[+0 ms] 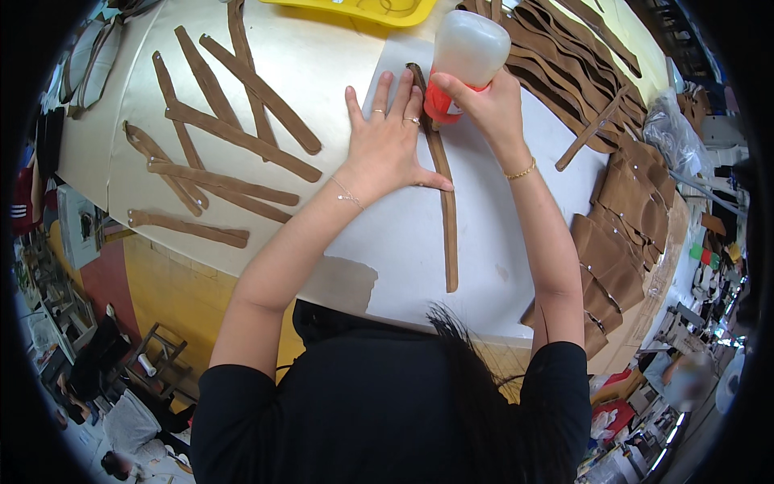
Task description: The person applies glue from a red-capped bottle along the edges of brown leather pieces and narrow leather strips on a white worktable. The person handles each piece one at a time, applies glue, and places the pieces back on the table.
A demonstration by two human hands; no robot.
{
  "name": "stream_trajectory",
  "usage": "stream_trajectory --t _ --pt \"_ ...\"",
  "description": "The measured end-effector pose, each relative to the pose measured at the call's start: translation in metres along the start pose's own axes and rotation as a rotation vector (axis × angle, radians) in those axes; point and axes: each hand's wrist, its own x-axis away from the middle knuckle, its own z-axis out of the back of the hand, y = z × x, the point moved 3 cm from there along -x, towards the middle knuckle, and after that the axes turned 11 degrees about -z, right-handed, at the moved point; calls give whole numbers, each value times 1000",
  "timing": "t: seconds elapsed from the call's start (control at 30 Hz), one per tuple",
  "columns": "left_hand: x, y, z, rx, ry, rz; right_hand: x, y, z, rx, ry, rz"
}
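Gripping an upturned squeeze bottle point(471, 44) in the right hand point(493, 105), nozzle-down near a brown leather-look strip point(450, 234); touching that strip with the spread left hand point(387, 147), lengthwise along its right side.

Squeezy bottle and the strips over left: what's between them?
The head view shows the left hand and the brown strip it touches between the bottle and those strips.
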Motion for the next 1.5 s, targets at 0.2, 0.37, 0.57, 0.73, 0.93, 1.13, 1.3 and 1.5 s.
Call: stream_trajectory --t 0.2,0.37,0.57,0.73,0.93,1.13,1.3,1.5 --pt "0 0 0 -1 43 -22 16 2 3 -8 -16 -5" --pt "2 0 -3 -34 -25 -20 29 3 7 -5 -20 -37" --pt "1 0 -3 -38 55 -42 46 5 12 12 -27 -66" --pt "1 1 -2 -39 37 -34 57 8 16 11 -17 -48" --pt "-2 2 1 -10 -39 -13 60 19 26 -273 36 -296" --pt "6 -3 8 134 24 -17 54 20 80 -1221 141 -472" --pt "52 34 17 357 195 -355 82 35 86 -1051 252 -410" --pt "77 60 17 268 73 -425 100 42 52 -510 194 -256"
